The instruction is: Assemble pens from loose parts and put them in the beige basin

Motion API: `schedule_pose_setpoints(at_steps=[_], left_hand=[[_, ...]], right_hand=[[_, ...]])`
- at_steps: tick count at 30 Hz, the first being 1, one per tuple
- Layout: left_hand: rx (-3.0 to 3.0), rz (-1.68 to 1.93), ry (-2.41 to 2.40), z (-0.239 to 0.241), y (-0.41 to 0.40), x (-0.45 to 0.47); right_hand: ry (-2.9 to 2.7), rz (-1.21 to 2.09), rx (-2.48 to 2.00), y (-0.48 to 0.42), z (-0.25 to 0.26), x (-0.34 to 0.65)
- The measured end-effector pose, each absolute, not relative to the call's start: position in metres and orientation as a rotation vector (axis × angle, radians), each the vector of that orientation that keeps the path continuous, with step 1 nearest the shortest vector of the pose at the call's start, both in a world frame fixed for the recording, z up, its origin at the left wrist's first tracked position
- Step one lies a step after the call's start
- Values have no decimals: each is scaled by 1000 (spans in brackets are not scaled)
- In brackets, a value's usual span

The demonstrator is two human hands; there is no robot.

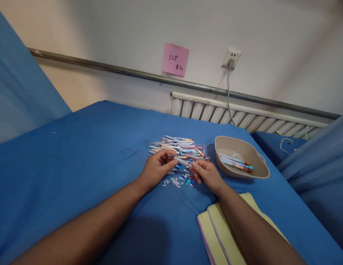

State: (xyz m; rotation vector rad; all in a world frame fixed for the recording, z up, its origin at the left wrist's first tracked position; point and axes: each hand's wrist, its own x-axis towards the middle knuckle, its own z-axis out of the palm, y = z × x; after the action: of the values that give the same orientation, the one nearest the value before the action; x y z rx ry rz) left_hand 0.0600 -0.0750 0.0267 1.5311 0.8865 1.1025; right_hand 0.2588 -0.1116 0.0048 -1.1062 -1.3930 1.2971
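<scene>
Between my two hands is a pale, translucent pen barrel (181, 161), held level over the blue cloth. My left hand (157, 167) pinches its left end with thumb and fingers. At the right end, my right hand (206, 173) closes its fingertips on it. Just behind lies a pile of pens and pen parts (174, 144), white, blue, orange and pink. Small white cone-shaped tips (175, 182) are scattered in front of my hands, beside some blue and teal pieces (188, 181). My fingers partly hide the barrel's ends.
A beige plastic basin (259, 167) at the right holds several assembled-looking pens. A folded yellow towel (226, 235) lies under my right forearm. Behind the blue-covered bed (99, 140) are a radiator (199, 108), a metal rail and a plugged-in cable. Blue curtains hang at both sides.
</scene>
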Motion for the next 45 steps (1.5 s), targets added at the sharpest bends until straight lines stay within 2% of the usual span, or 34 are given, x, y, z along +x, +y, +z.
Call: schedule_pose_setpoints(at_steps=[11,25,34,39,42,45], left_hand=[[1136,1082,950,29,-70,59],[1144,1073,976,30,-68,59],[1265,926,923,32,-74,64],[1274,831,813,33,-77,66],[1302,808,856,31,-78,66],[1313,775,892,26,-75,67]], right_hand=[[-1066,1384,-937,-107,1,261],[-1314,1163,-1119,-102,-3,265],[-2100,308,-1303,-125,27,249],[-1982,161,-1454,-135,48,277],[-1839,98,-1713,-122,61,332],[-1965,-39,-2097,-96,68,391]])
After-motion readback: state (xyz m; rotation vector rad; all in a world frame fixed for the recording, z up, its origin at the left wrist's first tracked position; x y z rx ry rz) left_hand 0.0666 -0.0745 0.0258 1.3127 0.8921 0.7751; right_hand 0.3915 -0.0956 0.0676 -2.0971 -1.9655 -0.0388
